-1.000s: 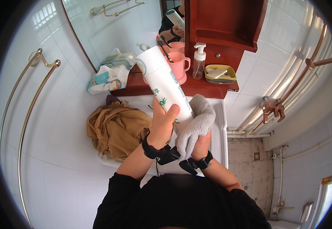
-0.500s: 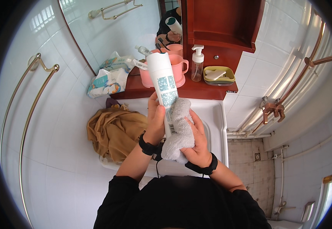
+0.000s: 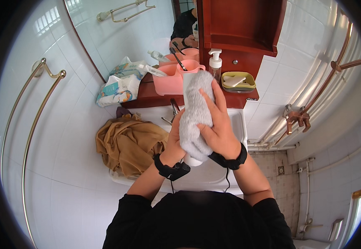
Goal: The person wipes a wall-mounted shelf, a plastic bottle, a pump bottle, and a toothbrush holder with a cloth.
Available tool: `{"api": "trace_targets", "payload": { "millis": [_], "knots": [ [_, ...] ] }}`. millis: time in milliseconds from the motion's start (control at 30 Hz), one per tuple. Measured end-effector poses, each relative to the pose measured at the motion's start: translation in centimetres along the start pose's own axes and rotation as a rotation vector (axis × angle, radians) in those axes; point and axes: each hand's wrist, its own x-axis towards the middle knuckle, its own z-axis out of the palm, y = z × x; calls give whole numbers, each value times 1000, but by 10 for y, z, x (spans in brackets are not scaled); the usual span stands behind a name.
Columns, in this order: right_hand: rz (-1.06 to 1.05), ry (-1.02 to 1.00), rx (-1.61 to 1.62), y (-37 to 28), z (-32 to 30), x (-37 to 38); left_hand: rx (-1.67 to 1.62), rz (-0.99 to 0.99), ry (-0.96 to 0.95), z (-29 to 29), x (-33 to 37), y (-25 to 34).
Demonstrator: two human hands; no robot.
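Observation:
A fluffy grey cloth [image 3: 196, 120] covers most of a white bottle [image 3: 193, 161] held over the sink [image 3: 205, 176]. Only a strip at the bottle's upper left and its rounded white lower end show. My left hand [image 3: 174, 143] grips the bottle from the left and beneath, its fingers mostly hidden behind it. Pressed over the top of the cloth, my right hand [image 3: 222, 126] closes round it, thumb on the near face and fingers along the right side. Black bands circle both wrists.
Brown fabric [image 3: 128, 143] lies heaped at the sink's left, near a faucet [image 3: 174, 108]. Behind, a red-brown shelf [image 3: 147, 98] bears a tissue pack [image 3: 120, 89], pink cups [image 3: 166, 84] with toothbrushes, a pump bottle [image 3: 215, 64] and a soap dish [image 3: 247, 84]. A towel rail [image 3: 33, 110] is at left.
My right hand has moved up and spread the cloth over the bottle's printed face. The bottle has dropped lower toward me, uncovering the pink cups and the faucet.

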Motion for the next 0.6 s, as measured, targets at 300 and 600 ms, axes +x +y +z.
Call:
{"api": "trace_targets", "payload": {
  "millis": [300, 600],
  "knots": [
    [344, 227, 687, 18, 5, 19, -334, -144, -18, -3, -15, 1],
    [666, 312, 1121, 27, 5, 0, -389, -367, -85, -2, -12, 12]
  ]
}}
